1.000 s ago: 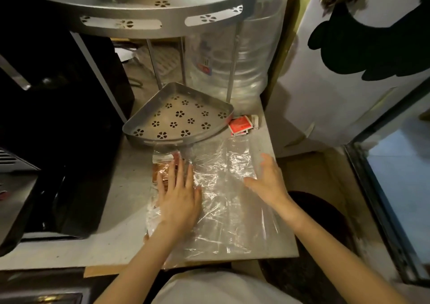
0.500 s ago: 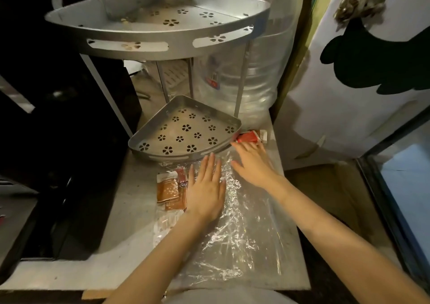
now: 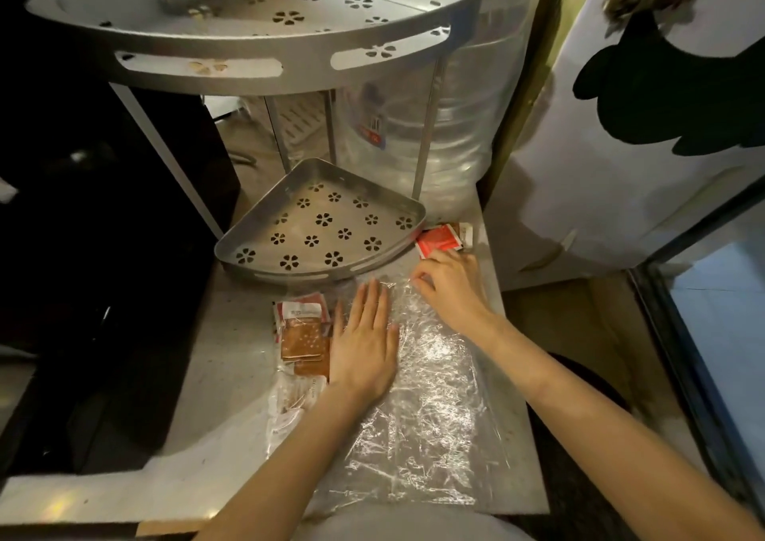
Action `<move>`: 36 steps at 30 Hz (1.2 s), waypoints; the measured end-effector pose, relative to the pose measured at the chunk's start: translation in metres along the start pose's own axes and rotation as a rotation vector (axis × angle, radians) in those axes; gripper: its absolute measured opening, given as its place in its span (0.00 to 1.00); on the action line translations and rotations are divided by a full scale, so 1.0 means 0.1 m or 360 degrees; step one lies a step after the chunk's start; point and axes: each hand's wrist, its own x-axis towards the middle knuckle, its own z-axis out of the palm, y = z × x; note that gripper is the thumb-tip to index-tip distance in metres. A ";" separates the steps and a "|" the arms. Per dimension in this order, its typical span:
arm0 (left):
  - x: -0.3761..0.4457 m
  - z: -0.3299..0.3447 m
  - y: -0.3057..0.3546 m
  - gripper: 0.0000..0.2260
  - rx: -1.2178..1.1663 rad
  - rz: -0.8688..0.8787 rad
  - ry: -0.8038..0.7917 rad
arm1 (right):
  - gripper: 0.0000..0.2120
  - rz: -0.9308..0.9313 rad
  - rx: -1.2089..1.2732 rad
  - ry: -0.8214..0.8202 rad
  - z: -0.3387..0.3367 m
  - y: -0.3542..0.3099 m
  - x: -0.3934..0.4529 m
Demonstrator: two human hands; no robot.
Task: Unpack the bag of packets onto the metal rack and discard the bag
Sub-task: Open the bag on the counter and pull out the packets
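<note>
Packets [image 3: 301, 335] in brown and white wrappers lie bunched inside the clear plastic bag [image 3: 430, 408], just off the little-finger side of the left hand [image 3: 364, 346]. That hand lies flat on the bag, palm down, fingers straight and close together, pointing toward the rack. The bag itself is spread crinkled over the pale counter [image 3: 232, 375], running from under both hands back toward the person's body.

The right hand [image 3: 451, 283] sits at the bag's far edge, ahead and to the right of the left one, the two hands near each other but not touching. Its fingers are curled, thumb and forefinger drawn together at the plastic's edge, though whether they actually pinch the film I cannot tell. Just past its knuckles lies a red packet [image 3: 438, 241] on the counter, with a paler one partly hidden behind it.

Beyond both sets of fingertips stands the metal rack [image 3: 265, 68], a corner unit with flower-shaped holes. Its lower shelf [image 3: 323, 225] sits right ahead of the left hand and has nothing on it; the upper shelf looms above. Behind the rack's legs is a big clear water bottle [image 3: 447, 134], and a black appliance [image 3: 103, 250] fills the space left of the left arm.
</note>
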 end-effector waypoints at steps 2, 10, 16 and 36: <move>0.00 0.00 0.00 0.24 -0.0036 -0.0009 -0.0001 | 0.07 0.0003 0.0103 0.0079 -0.03 0.02 -0.01; 0.00 -0.02 -0.01 0.24 -0.0152 -0.0001 -0.0002 | 0.05 0.0195 0.0860 0.0127 -0.17 0.19 -0.16; 0.00 -0.01 -0.04 0.26 -0.0199 0.0042 0.0005 | 0.07 0.0629 0.1580 0.0258 -0.34 0.34 -0.22; 0.00 0.07 -0.03 0.32 0.0132 0.0101 -0.0066 | 0.15 0.1065 0.1914 -0.0552 -0.82 0.97 -0.78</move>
